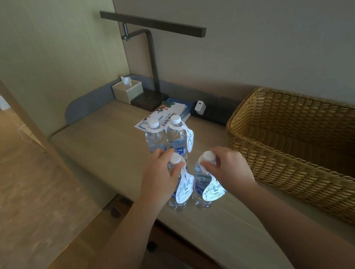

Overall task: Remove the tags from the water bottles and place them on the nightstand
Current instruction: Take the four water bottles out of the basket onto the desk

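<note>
Presently, four water bottles stand upright in a tight square on the bench (pixel 111 147), each capped white and collared by a paper tag. Landmark: the wicker basket (pixel 302 141), just to the right of the group.

Near left bottle (pixel 177 192): tag (pixel 184 188) hanging down its front; left hand (pixel 159 176), its grip curled round the neck just under the cap.

Near right bottle (pixel 201 182), the one closest to the basket: tag (pixel 215 191) flared forward; right hand (pixel 227 168), fingertips pinching at the cap and the tag's collar.

Far left bottle (pixel 155 139) and far right bottle (pixel 176 138): touching each other, untouched by hands; the right one's tag (pixel 189 140) hangs toward the basket.

Beyond the bottles, away from the basket's near corner: leaflet (pixel 148 121), booklets (pixel 178 108), lamp base (pixel 149 98), tissue box (pixel 127 91), white charger (pixel 199 107).

Open bench surface lies left of the bottles to the rounded left edge, and along the front edge below the basket.
</note>
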A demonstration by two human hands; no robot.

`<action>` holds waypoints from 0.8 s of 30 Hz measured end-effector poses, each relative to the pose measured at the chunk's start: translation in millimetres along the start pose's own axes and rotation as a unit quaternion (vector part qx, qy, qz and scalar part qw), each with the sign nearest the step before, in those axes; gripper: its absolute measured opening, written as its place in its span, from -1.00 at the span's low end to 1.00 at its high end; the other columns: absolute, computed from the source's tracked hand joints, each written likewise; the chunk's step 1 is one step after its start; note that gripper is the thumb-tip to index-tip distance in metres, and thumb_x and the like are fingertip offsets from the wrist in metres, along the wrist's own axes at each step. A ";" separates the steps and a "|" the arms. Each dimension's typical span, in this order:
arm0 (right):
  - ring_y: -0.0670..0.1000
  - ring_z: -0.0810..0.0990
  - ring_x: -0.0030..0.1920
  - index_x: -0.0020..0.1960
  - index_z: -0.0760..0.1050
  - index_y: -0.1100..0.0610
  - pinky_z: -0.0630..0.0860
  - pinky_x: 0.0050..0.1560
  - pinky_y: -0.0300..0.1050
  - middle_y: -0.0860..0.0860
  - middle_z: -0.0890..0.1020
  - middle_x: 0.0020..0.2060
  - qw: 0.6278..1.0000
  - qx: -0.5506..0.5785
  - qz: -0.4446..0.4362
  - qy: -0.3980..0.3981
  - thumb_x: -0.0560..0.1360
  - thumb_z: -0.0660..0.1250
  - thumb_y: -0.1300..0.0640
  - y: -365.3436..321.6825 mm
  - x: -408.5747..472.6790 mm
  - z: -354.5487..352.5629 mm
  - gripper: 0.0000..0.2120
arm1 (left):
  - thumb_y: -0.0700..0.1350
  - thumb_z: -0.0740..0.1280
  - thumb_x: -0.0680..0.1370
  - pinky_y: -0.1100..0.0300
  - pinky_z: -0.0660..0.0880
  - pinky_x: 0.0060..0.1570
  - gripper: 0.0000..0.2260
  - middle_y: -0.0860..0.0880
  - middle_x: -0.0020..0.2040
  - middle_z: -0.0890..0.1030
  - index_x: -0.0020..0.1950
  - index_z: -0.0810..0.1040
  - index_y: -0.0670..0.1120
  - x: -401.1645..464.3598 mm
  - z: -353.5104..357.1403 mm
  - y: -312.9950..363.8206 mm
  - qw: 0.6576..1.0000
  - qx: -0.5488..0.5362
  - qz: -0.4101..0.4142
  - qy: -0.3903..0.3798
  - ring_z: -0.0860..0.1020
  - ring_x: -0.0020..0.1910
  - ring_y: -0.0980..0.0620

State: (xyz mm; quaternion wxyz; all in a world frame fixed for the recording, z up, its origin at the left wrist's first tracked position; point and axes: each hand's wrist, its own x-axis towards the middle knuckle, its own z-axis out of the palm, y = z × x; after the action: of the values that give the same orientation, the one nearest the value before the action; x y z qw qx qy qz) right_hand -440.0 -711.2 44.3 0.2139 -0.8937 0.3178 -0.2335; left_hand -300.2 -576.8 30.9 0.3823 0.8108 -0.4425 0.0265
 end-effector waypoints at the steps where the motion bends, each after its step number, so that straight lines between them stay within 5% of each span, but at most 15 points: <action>1: -0.04 0.42 -0.33 -0.15 0.46 0.08 0.22 -0.41 -0.22 -0.07 0.43 -0.34 1.000 0.011 0.007 0.004 0.45 0.39 -0.05 0.7 -1.0 -0.5 -0.78 | 0.00 0.39 0.53 0.16 0.49 -0.07 -0.61 0.00 0.12 0.49 0.32 0.50 -0.09 0.1 -1.5 0.8 1.000 0.000 0.002 -0.003 0.48 0.07 0.01; 8: -0.04 0.46 -0.29 -0.09 0.52 0.09 0.29 -0.39 -0.22 -0.05 0.50 -0.31 0.999 0.022 0.044 0.015 0.43 0.41 -0.03 9.3 -2.5 -13.4 -0.80 | 0.02 0.38 0.53 0.12 0.50 0.01 -0.59 -0.02 0.13 0.53 0.32 0.49 -0.11 1.2 -12.5 36.6 0.993 -0.031 0.112 0.033 0.49 0.10 0.02; 12: 0.00 0.48 -0.30 -0.11 0.52 0.13 0.31 -0.40 -0.17 0.01 0.53 -0.30 0.998 0.013 0.061 0.017 0.43 0.41 0.00 14.6 -3.5 -20.9 -0.80 | 0.02 0.34 0.55 0.22 0.44 0.12 -0.58 -0.02 0.23 0.50 0.36 0.44 -0.10 2.8 2.0 57.4 0.987 -0.077 0.138 -0.029 0.47 0.19 0.08; 18: -0.08 0.46 -0.35 -0.16 0.51 0.08 0.37 -0.38 -0.16 -0.08 0.50 -0.37 0.994 0.016 0.096 0.045 0.41 0.43 -0.05 27.3 -7.5 -30.7 -0.79 | 0.08 0.33 0.55 0.06 0.45 0.27 -0.50 0.00 0.33 0.49 0.46 0.33 0.02 3.2 38.8 64.3 0.978 -0.146 0.027 -0.145 0.44 0.30 0.07; 24: -0.16 0.43 -0.33 0.03 0.58 0.04 0.31 -0.35 -0.34 -0.11 0.49 -0.32 0.993 0.062 0.087 0.051 0.41 0.43 -0.06 43.0 -16.7 -36.5 -0.74 | -0.04 0.36 0.56 0.26 0.38 0.19 -0.51 0.04 0.37 0.47 0.47 0.34 -0.05 0.7 61.9 61.5 0.957 -0.199 -0.052 -0.205 0.45 0.32 0.10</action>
State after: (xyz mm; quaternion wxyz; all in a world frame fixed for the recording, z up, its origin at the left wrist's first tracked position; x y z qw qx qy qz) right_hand -491.9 -739.0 45.9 0.2719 -0.8343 0.3902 -0.2787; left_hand -363.4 -636.5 24.1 0.4373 0.7285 -0.4649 -0.2490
